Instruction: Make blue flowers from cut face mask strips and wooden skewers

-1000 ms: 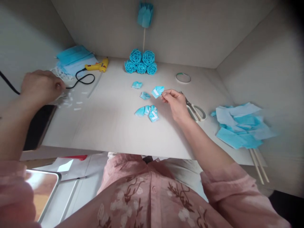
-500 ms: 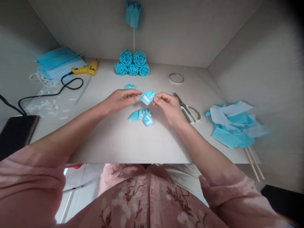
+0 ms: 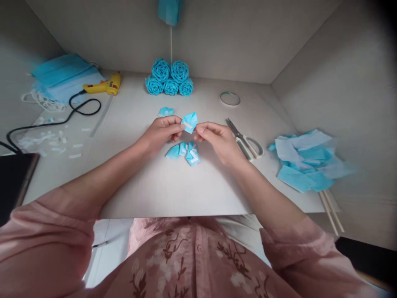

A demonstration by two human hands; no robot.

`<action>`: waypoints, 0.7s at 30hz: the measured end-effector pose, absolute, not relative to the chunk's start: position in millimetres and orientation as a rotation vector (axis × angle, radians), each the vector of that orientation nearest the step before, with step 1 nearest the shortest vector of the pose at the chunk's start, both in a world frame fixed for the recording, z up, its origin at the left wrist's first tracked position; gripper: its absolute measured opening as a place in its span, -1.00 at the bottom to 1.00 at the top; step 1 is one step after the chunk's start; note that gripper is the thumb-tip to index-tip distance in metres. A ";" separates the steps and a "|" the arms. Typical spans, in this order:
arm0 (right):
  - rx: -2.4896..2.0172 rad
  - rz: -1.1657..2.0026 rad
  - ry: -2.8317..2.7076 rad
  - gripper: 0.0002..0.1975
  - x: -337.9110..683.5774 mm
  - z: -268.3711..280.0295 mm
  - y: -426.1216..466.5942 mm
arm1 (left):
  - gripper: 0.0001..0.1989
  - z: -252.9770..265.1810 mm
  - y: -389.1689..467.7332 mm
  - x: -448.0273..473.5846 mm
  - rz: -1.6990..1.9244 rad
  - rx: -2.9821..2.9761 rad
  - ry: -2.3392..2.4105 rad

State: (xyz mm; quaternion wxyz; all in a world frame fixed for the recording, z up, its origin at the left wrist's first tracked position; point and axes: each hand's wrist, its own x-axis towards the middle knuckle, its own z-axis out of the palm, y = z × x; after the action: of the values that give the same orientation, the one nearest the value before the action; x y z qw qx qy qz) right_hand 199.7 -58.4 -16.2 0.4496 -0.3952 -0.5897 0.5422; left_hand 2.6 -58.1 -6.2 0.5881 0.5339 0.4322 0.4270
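A small folded blue petal (image 3: pixel 189 121) with a white strip of tape across it is held up over the table. My left hand (image 3: pixel 166 130) pinches its left edge between thumb and fingers. Close by its lower right edge, my right hand (image 3: pixel 215 138) has thumb and forefinger pressed together; whether anything is between them is too small to tell. Below the hands lie several similar blue petals (image 3: pixel 191 154) with white strips. Another blue folded piece (image 3: pixel 165 111) rests behind my left hand. Scissors (image 3: pixel 245 140) lie partly open beside my right hand.
Blue rolled rosettes (image 3: pixel 170 78) are stacked at the back, below a blue flower (image 3: pixel 169 11) on a stick. A yellow glue gun (image 3: pixel 104 85), face masks (image 3: pixel 66 78) and white scraps lie left. A tape ring (image 3: pixel 230 98), blue cut pieces (image 3: pixel 307 161) and sticks (image 3: pixel 331 211) lie right.
My left hand has moved in and now grips the petal, which has turned and risen slightly. My right fingers have shifted to its lower right edge. The view has shifted a little.
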 end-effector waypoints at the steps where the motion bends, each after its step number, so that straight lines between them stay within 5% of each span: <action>1: -0.983 1.321 -1.478 -0.81 199.5 -15.5 -58.8 | -0.78 -6.5 -58.6 2.7 0.993 1.245 1.005; 21: -1.009 1.216 -1.523 -0.82 199.9 -19.7 -54.7 | -0.92 -12.9 -59.2 6.3 1.106 1.321 1.091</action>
State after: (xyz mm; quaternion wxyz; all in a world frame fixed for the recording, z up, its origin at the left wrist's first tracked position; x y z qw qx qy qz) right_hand 199.9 -54.7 -19.7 0.4561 -0.4093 -0.6175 0.4930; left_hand 6.3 -59.2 -12.9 0.5237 0.5518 0.4557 0.4621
